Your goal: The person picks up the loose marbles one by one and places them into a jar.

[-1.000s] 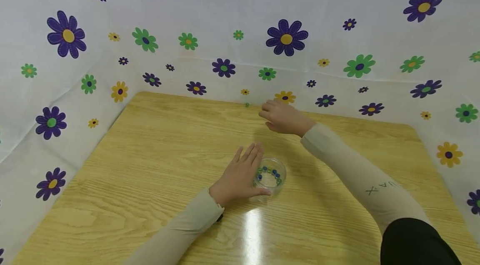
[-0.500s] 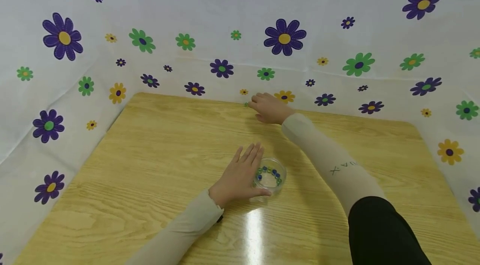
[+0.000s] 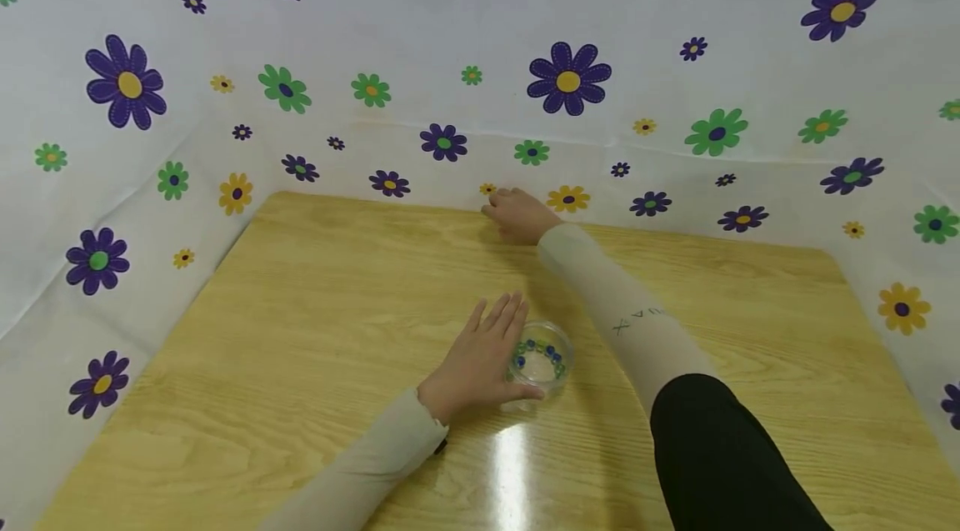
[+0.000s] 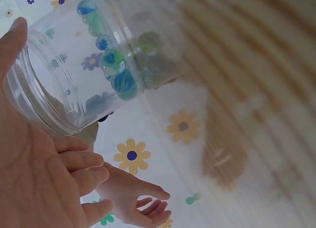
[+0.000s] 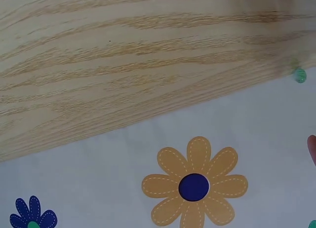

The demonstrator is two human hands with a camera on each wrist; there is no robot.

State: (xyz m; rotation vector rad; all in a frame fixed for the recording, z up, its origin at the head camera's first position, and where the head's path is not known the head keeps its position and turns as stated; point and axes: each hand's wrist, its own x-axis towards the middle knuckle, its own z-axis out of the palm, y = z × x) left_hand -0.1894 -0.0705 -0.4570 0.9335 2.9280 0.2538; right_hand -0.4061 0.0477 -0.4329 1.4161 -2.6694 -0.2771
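Note:
A clear, lidless jar (image 3: 557,385) with a threaded mouth stands on the table, with several blue and green glass marbles (image 4: 113,62) at its bottom. Against the jar's left side lies my left hand (image 3: 476,360), its fingers straight and its thumb stretched along the near side. My right hand (image 3: 520,216) reaches to the table's far edge. A single green marble (image 5: 299,75) lies there; in the head view the hand hides it. The left wrist view shows this marble (image 4: 189,200) just beyond the right hand's loosely bent fingers, with a gap between thumb and fingers.
The wood-grain table (image 3: 315,289) runs back to a white cloth (image 3: 337,22) printed with purple, green and yellow flowers, which rises behind it and at both sides. A bright light reflection shows on the tabletop in front of the jar.
My right hand has moved left and farther back along the far edge, over the green marble, which was visible beside it before. The left hand and the jar have stayed in place.

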